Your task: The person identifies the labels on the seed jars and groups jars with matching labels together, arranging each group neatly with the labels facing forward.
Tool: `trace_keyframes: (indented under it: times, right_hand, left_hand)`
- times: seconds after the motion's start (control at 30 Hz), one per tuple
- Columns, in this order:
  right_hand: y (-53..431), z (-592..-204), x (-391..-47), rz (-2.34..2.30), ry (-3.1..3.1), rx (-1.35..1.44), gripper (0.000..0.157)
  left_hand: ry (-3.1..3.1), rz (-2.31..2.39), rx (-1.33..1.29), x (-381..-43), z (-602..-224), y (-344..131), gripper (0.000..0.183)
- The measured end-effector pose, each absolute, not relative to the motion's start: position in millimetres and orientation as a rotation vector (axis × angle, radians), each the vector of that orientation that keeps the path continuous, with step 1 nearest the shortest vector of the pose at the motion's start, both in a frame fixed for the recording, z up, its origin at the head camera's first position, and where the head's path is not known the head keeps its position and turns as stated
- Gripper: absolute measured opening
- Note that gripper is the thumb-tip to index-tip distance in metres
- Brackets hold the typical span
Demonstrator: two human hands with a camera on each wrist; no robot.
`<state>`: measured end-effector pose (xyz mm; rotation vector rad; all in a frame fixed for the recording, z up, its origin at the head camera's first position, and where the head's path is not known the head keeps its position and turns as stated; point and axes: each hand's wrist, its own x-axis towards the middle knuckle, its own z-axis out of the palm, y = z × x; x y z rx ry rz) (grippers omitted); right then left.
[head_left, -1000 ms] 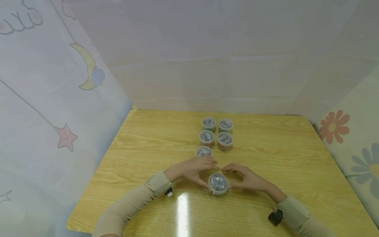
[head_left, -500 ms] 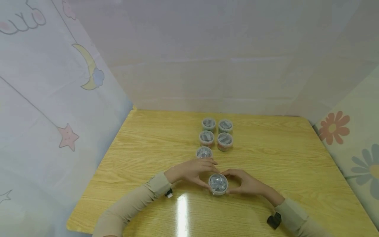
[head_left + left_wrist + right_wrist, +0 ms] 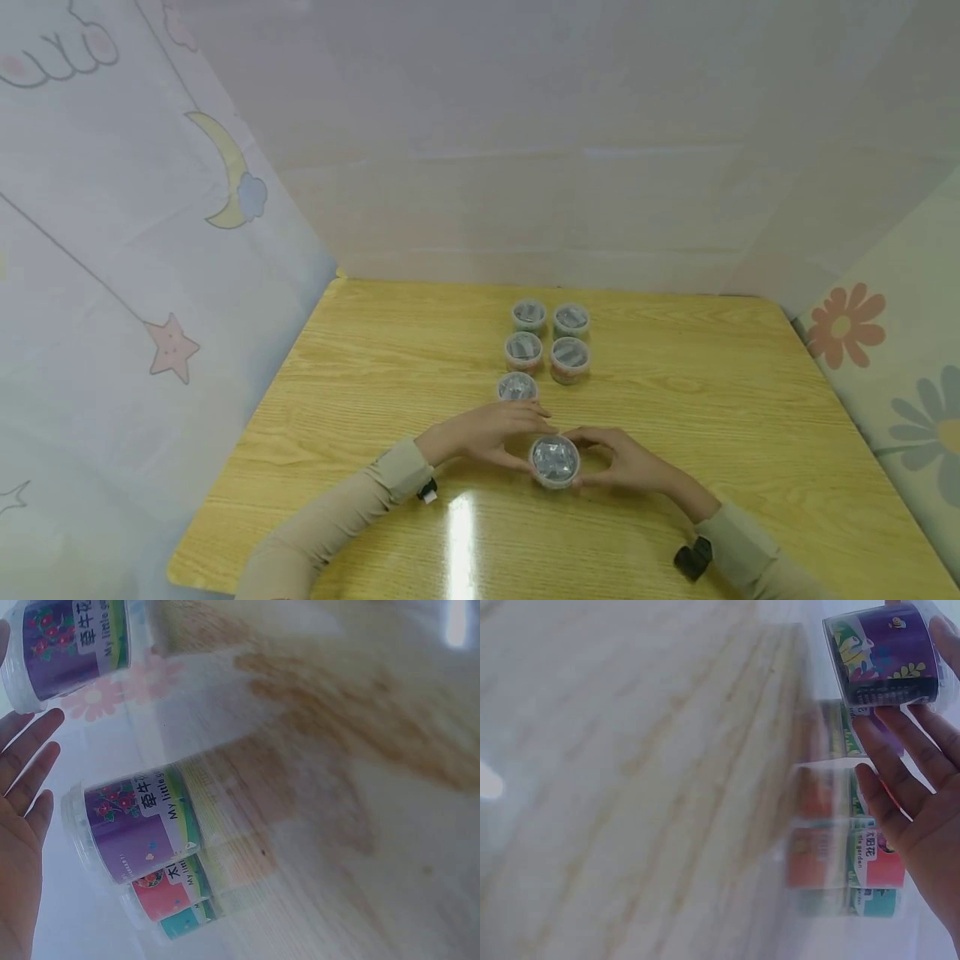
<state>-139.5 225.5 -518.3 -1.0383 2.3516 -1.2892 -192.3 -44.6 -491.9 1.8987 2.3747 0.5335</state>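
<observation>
A small round tub with a clear lid and a purple printed label (image 3: 554, 461) is between my two hands, near the middle front of the table. My left hand (image 3: 487, 435) holds it from the left, thumb at its near side and forefinger at the far rim. From the right, my right hand (image 3: 626, 462) grips it between thumb and forefinger. Both wrist views show the other fingers stretched out, off the label. In the right wrist view the held tub (image 3: 885, 660) seems raised off the tabletop. Another purple tub (image 3: 139, 825) stands just beyond my left fingers, partly hidden by them in the head view.
Farther back stand two red-labelled tubs (image 3: 523, 352) side by side, and two teal-labelled tubs (image 3: 528, 315) behind them. The wooden table (image 3: 360, 358) is enclosed by printed cloth walls (image 3: 480, 200) at the back and sides.
My right forefinger has come in from beside the tub to its far rim. The tub has shifted slightly up and right in the head view. My left hand has hardly moved.
</observation>
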Motion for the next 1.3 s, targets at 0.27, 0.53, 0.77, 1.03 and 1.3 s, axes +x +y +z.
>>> trace_keyframes:
  times: [0.27, 0.53, 0.77, 1.03, 1.3]
  right_hand:
    - [221.0, -485.8, -135.8, -1.352, 2.317, -1.062, 0.057]
    - [219.6, -478.4, -137.2, -1.352, 2.339, -1.065, 0.054]
    - [216.6, -472.1, -139.8, -1.367, 2.362, -1.086, 0.051]
    - [220.3, -490.1, -149.9, -1.390, 2.380, -1.109, 0.056]
    - [222.9, -492.2, -157.8, -1.373, 2.374, -1.154, 0.055]
  left_hand:
    - [2.381, 0.607, 1.856, -193.3, -490.2, -45.5, 0.070]
    - [2.363, 0.715, 1.840, -192.6, -489.1, -46.1, 0.070]
    - [2.353, 0.841, 1.768, -192.3, -489.2, -46.9, 0.075]
    - [2.306, 0.988, 1.699, -192.7, -485.5, -47.8, 0.072]
    - [2.280, 1.066, 1.658, -194.2, -485.9, -48.3, 0.072]
